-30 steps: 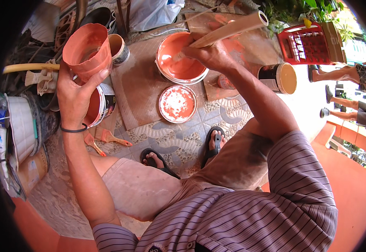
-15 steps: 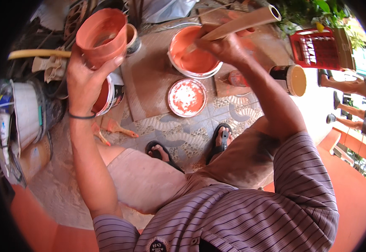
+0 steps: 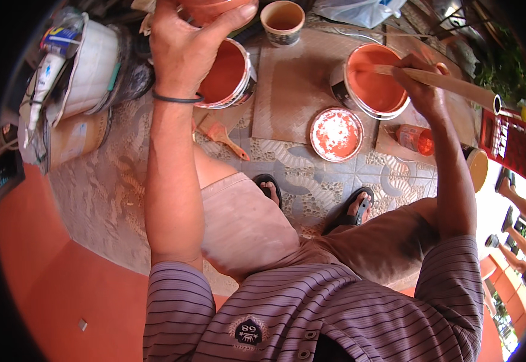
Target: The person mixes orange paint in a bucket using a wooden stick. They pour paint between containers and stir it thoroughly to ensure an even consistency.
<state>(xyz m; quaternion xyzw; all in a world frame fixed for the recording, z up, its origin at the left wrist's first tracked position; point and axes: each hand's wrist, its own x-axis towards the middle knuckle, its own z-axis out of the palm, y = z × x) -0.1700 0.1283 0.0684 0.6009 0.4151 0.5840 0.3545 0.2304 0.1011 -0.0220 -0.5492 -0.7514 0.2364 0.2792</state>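
My left hand (image 3: pixel 184 51) is raised at the upper edge, its fingers and thumb closed round an orange-red flowerpot (image 3: pixel 215 8); most of the pot is cut off by the view. My right hand (image 3: pixel 421 84) grips a long tan hollow stick (image 3: pixel 465 90). The stick's open end points right, and its other end reaches into a bucket (image 3: pixel 339 90) of orange-red paint (image 3: pixel 376 90). That end is coated in paint and blends with it, so its shape cannot be told. A paint-smeared round lid (image 3: pixel 337 135) lies just in front of the bucket.
Another paint bucket (image 3: pixel 250 84) stands below the left hand, near a small tub (image 3: pixel 283 36). A paintbrush (image 3: pixel 225 137) lies on the tiles. On the right are a bottle (image 3: pixel 411 137), a tipped tan-ended bucket (image 3: pixel 477 169) and a red crate (image 3: pixel 507 142). People's legs show at far right.
The view has swung left, so the buckets appear farther right. The flowerpot has moved up, partly out of view. The stick's hollow end has tipped down; both hands keep their holds.
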